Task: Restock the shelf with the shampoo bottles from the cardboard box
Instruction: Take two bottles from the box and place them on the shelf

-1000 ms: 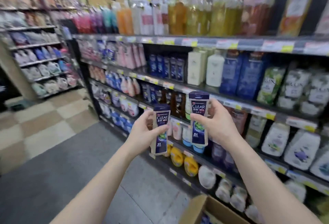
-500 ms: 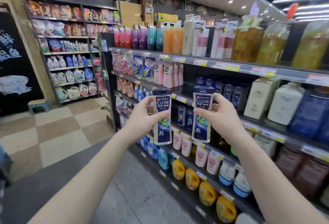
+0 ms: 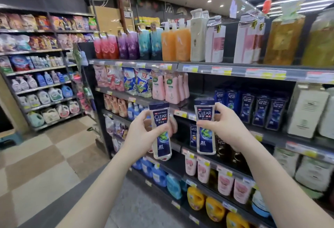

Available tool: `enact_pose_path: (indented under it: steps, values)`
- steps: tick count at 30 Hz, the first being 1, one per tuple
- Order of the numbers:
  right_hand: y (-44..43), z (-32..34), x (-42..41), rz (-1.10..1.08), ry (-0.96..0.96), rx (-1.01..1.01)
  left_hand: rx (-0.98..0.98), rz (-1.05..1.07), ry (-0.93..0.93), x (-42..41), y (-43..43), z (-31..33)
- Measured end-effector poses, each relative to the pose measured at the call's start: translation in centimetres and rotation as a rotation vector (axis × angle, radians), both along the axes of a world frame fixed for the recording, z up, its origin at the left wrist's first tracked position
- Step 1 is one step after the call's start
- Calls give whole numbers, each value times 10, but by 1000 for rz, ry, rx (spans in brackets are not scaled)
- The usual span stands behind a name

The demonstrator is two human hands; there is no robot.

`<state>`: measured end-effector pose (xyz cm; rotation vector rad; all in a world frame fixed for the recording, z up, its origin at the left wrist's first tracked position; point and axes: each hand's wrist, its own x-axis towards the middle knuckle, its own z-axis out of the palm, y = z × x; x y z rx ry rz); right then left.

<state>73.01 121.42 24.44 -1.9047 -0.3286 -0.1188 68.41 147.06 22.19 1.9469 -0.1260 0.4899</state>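
We hold two bottles up in front of the shelving, one in each hand. Our left hand (image 3: 142,137) is wrapped round the middle of the left bottle (image 3: 160,130), thumb across the label. Our right hand (image 3: 227,128) pinches the right bottle (image 3: 205,126) near its shoulder, thumb in front and fingers behind. Both bottles are upright, cap up, apart from each other and not yet on the shelf (image 3: 274,140). The box is out of view.

The matching row (image 3: 260,108) stands just beyond the right hand, with a dark gap between it and the pink bottles (image 3: 171,90); we take that gap as the likely spot.

The main risk is placing two at once. With neither hand free to steady anything, a nudge from a knuckle could tip the row like dominoes (these bottles look tall and narrow). The right hand's high pinch may let its bottle swing and catch the shelf lip. Smooth plastic could also slip from either grip.
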Motion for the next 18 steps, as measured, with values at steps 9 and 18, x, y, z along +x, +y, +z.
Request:
enact_pose_path:
  steps: [9,18]
  values:
    - [39,-14,164,-50,37,72,109,-110,50,188,42,-9]
    - [71,-29,281,-260,71,72,95,-240,90,328,71,-19]
